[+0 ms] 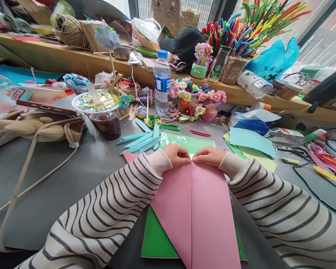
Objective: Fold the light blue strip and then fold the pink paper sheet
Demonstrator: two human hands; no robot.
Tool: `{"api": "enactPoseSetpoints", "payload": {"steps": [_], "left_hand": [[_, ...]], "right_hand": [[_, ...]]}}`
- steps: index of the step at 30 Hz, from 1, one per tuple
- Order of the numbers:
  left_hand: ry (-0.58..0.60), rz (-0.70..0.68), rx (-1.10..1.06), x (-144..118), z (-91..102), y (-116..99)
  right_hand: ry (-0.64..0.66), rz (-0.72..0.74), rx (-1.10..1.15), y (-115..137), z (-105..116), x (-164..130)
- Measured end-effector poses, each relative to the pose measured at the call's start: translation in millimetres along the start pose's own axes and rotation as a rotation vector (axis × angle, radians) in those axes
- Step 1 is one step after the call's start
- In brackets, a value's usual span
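Note:
A large pink sheet of paper point(210, 213) lies in front of me, with a straight line running down its middle. At its far edge my left hand point(177, 155) pinches the paper, thumb and fingers pressed together. Close beside it, my right hand point(210, 155) pinches the same edge just right of the middle line. The fingertips of both hands nearly meet. Under the pink paper is a green pad point(158, 239), mostly covered. Folded light-blue paper strips point(142, 141) lie in a pile beyond my left hand.
A lidded cup of dark drink point(105, 125) and a beige bag point(44, 130) stand left. A water bottle point(162, 84) and yarn flowers point(184, 89) are behind. Light-blue paper point(252, 141), scissors point(294, 150) and a black cable point(310, 188) lie right.

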State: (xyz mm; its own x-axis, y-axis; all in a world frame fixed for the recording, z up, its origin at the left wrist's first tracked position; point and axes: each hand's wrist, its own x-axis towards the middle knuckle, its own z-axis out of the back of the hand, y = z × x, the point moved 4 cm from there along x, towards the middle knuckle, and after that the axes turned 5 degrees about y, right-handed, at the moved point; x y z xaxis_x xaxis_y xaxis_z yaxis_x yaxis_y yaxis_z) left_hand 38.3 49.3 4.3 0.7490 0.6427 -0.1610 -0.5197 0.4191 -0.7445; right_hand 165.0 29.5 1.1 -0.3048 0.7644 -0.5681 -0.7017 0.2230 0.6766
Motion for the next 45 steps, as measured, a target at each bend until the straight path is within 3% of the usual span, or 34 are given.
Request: {"api": "enactPoseSetpoints", "payload": {"steps": [11, 23, 30, 45], "left_hand": [[-0.003, -0.007, -0.039, 0.6, 1.2, 2.5], [0.142, -0.015, -0.214, 5.2, -5.9, 11.7], [0.143, -0.018, -0.233, 6.4, -9.2, 19.2], [0.111, -0.026, -0.182, 3.4, -5.5, 13.5]], "right_hand": [[0.051, -0.006, 0.163, -4.6, -1.1, -0.8], [0.062, 0.048, 0.144, -6.0, -1.4, -2.8], [0.058, 0.075, 0.201, -12.4, -5.9, 6.3], [0.087, 0.08, 0.3, -16.3, -6.6, 5.5]]}}
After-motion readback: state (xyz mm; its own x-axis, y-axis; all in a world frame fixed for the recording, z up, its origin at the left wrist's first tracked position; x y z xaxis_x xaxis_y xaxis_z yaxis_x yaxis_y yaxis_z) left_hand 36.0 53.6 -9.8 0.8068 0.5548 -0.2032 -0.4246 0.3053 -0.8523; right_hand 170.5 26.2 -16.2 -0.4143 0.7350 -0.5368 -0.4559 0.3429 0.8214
